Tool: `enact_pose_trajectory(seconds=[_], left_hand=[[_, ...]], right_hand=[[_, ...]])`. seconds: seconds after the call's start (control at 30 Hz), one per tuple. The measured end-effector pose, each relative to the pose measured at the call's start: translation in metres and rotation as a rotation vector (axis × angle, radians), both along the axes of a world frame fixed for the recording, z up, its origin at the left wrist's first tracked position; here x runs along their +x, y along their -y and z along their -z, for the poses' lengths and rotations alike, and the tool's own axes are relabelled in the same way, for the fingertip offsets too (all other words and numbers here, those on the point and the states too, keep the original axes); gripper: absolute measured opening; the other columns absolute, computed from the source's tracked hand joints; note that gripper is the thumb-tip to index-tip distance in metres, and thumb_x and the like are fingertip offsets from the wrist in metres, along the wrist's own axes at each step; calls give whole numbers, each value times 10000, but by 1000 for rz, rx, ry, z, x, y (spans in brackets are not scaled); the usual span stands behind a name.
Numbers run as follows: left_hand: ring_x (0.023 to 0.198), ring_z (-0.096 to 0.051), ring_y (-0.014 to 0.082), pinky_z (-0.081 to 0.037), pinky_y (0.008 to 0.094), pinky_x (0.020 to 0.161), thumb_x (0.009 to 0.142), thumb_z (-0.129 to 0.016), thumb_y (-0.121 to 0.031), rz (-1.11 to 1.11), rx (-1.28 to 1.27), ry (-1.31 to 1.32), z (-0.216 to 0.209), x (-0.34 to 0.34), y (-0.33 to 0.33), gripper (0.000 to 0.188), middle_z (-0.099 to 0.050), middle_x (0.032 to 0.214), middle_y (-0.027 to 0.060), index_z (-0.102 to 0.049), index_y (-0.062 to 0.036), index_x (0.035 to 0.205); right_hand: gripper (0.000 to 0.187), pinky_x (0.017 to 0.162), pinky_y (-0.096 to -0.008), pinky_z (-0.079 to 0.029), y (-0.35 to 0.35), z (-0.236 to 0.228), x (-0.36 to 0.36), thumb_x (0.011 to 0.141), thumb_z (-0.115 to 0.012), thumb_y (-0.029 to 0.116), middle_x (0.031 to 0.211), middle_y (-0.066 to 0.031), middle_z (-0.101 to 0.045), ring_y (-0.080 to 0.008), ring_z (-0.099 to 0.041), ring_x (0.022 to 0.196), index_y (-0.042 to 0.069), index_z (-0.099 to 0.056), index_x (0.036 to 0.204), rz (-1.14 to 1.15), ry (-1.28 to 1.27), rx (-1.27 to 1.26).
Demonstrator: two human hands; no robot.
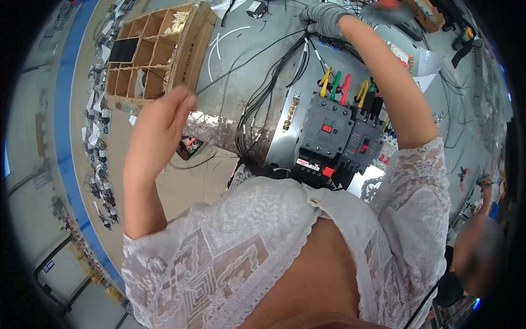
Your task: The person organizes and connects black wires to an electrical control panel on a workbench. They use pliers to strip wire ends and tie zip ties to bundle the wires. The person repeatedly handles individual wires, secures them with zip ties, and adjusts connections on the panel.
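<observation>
My bare left hand (164, 123) is raised at the left, its fingers pinched together on a black wire (249, 56). The wire stretches up and right to my right hand (322, 21), which wears a grey knitted glove. That hand is closed around the top of a bundle of black wires (272, 74); its fingertips are partly hidden. The bundle hangs down over the table edge. Close to my body, a metal mounting plate (283, 134) carries a large dark grey breaker (327, 127) and a smaller breaker (361, 143). Yellow, green and red cable ends (335, 86) rise from the large breaker.
A cardboard box with compartments (189, 52) stands at the far left of the grey table (233, 41). White tubing pieces (218, 46) lie beside it. Papers (427, 63) are at the right. Another person (482, 252) is at the lower right.
</observation>
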State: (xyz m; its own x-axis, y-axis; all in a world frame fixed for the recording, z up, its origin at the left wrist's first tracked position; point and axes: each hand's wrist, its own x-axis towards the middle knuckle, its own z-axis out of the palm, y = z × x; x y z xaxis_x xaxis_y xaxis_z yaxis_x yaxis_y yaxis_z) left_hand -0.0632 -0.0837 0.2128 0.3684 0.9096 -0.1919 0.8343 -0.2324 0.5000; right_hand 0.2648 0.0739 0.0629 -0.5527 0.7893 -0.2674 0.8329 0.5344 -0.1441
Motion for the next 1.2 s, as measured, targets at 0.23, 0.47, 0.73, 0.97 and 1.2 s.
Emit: enact_pose_trajectory(seconds=[0.23,0.47,0.73,0.97,1.2], left_hand=[[567,-473,190,-392,314,554,897,-509,-109,-69,32,-223,28,-44,18,135,-478,607,118,-577,6,883],[842,-585,234,-457,325,752,873,-584,-202,159,-107,-12,89,-9,-17,249,-594,946,141,-602,7,1007],[862,-585,169,-460,293,786,919,-531,-298,150,-415,458,191,150,-144,369,-575,979,93,-477,-28,1165],[593,-468,97,-398,241,508,960,-408,-197,-7,-1137,924,193,149,-158,192,-545,780,36,-506,-34,936],[615,-447,75,-367,215,510,946,-460,-162,-4,-1235,1010,195,151,-161,141,-553,776,13,-539,-49,925]], right_hand=[[239,760,-383,-476,-14,23,13,776,-630,197,938,-159,-632,-313,-614,880,81,-607,983,-55,-17,-7],[231,781,-363,-487,5,3,1,761,-671,146,935,-99,-654,-284,-623,869,104,-647,987,137,-28,34],[220,778,-378,-474,4,0,0,745,-672,161,899,-111,-638,-299,-601,883,104,-645,956,128,-50,0],[183,811,-384,-458,20,2,11,822,-589,227,911,-95,-611,-294,-582,898,109,-646,950,142,-98,165],[188,847,-378,-451,64,-10,5,802,-572,219,1001,-54,-613,-278,-558,991,159,-650,962,174,9,523]])
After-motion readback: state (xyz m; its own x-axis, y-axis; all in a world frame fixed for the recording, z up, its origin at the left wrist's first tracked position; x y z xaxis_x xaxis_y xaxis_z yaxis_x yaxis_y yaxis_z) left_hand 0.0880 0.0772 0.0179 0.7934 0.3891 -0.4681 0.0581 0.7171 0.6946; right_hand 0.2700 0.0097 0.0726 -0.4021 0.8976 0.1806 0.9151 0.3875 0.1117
